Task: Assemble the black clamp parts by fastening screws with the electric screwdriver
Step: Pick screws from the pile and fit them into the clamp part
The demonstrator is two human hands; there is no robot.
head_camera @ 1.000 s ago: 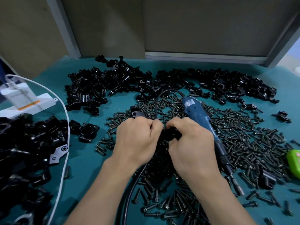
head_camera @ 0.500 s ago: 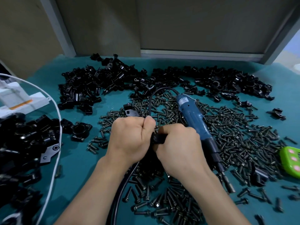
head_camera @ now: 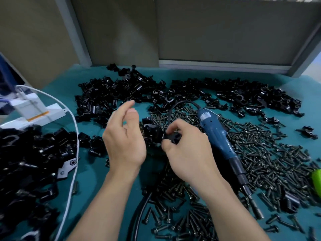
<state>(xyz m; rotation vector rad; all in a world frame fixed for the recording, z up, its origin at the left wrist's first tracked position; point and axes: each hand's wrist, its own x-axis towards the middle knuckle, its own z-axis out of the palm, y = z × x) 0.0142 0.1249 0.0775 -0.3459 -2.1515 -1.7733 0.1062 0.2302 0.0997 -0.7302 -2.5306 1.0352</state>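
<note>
Now left hand (head_camera: 124, 136) released, lifted clear; right hand (head_camera: 188, 153) alone pinches clamp part (head_camera: 173, 137); screwdriver (head_camera: 215, 134) idle beside it, so fastening likely next.

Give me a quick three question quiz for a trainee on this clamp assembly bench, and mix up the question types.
1. True or false: the electric screwdriver has its bit on the black clamp part pinched in the right hand.
2. Which hand holds nothing? A. the left hand B. the right hand C. neither
3. Fill in: the electric screwdriver lies on a spread of loose ____.
Key: 1 false, its bit points away from the part; 2 A; 3 screws.
</note>
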